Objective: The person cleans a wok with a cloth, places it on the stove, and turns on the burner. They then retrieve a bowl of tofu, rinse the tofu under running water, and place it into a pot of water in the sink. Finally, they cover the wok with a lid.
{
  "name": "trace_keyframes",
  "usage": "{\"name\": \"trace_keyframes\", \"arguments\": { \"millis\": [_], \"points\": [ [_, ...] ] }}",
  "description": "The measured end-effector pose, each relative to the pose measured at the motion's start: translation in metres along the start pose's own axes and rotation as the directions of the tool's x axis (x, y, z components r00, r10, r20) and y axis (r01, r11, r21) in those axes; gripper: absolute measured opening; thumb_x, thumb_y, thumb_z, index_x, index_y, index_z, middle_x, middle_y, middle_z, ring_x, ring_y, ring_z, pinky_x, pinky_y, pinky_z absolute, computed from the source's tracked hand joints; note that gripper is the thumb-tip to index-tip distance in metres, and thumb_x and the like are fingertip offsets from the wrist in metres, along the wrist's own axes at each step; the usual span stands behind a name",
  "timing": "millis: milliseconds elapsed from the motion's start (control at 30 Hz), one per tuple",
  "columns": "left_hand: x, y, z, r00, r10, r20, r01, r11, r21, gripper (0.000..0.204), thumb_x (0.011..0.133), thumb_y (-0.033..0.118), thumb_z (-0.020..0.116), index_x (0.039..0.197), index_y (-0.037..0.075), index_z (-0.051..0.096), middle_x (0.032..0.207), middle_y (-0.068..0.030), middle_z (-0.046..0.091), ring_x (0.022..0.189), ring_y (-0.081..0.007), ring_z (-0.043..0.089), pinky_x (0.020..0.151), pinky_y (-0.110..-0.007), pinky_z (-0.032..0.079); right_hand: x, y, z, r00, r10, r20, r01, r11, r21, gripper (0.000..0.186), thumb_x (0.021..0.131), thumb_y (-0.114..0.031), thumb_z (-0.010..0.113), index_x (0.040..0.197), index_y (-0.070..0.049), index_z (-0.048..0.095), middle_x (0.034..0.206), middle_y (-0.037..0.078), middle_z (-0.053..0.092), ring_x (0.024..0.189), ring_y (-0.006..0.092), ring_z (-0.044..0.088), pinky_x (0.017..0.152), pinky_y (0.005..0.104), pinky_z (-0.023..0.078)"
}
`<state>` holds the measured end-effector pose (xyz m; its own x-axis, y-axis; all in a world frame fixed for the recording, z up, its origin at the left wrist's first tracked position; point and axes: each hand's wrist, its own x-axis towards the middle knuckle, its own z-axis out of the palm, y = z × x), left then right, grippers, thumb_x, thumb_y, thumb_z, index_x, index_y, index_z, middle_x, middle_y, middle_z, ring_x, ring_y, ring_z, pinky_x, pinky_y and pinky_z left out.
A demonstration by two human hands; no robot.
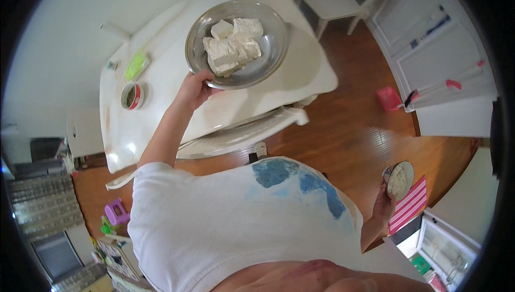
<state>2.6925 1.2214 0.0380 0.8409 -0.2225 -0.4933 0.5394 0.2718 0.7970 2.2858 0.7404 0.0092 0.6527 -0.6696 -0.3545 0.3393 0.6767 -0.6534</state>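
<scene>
Basin [273, 50] of shiny metal, wide and round, sits at the top centre, over a white table [166, 85]; whether its base touches the tabletop cannot be told. Inside lie several white blocks [233, 50] resembling tofu, heaped together, some with crumbly edges. The wearer's left hand [196, 88] grasps the near-left rim, thumb over the edge. Well apart, at the lower right, the right hand [383, 204] grips a small bowl [411, 175] of white, lumpy food [398, 179], near a pink-and-white striped mat [409, 206] on the wooden floor [343, 126]. On the table's left side stand a red-and-white dish [138, 97] holding dark green contents and a bright green packet [136, 65]. A white chair [257, 136] is at the table's near edge.
</scene>
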Motion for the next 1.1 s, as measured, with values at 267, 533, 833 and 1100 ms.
{"name": "trace_keyframes", "arguments": {
  "millis": [267,533,833,1100],
  "points": [
    [-0.019,0.036,-0.077,0.935,-0.037,0.352,0.055,0.998,-0.042,0.023,0.081,0.000,0.051,0.102,-0.007,0.047,0.094,-0.0156,0.058,0.072,-0.0219,0.060,0.058,-0.034,0.054,-0.212,0.166,0.050,0.966,-0.256,0.027,0.257,0.963,-0.076,0.054,0.083,0.000,0.049,0.133,0.006,0.029,0.127,0.021,0.045,0.114,0.0308,0.051,0.083,0.0309,0.052],
    [-0.121,-0.176,0.185,0.760,-0.128,0.637,0.030,0.986,0.162,0.026,0.080,0.002,0.053,0.105,0.000,0.049,0.083,-0.0092,0.057,0.064,-0.0218,0.060,0.056,-0.033,0.055,-0.271,0.035,-0.120,0.855,-0.466,-0.225,0.453,0.885,-0.112,0.052,0.083,-0.001,0.047,0.132,0.004,0.030,0.127,0.018,0.045,0.111,0.0316,0.052,0.080,0.0279,0.053],
    [-0.177,-0.381,0.547,0.525,-0.439,0.729,-0.039,0.843,0.536,0.041,0.078,0.003,0.051,0.118,0.004,0.044,0.097,-0.0091,0.056,0.072,-0.0177,0.059,0.046,-0.029,0.048,-0.228,-0.199,-0.333,0.637,-0.528,-0.561,0.610,0.791,-0.051,0.043,0.082,-0.004,0.047,0.123,0.007,0.040,0.111,0.018,0.056,0.090,0.0255,0.063,0.069,0.0289,0.056],
    [-0.169,-0.505,0.774,0.205,-0.647,0.734,-0.112,0.730,0.674,0.044,0.074,-0.001,0.049,0.117,0.002,0.043,0.088,-0.0096,0.060,0.058,-0.0172,0.059,0.040,-0.025,0.046,-0.187,-0.264,-0.386,0.350,-0.478,-0.805,0.822,0.569,0.020,0.046,0.079,0.003,0.043,0.124,0.010,0.038,0.112,0.024,0.054,0.091,0.0295,0.062,0.065,0.0271,0.057]
  ]
}}
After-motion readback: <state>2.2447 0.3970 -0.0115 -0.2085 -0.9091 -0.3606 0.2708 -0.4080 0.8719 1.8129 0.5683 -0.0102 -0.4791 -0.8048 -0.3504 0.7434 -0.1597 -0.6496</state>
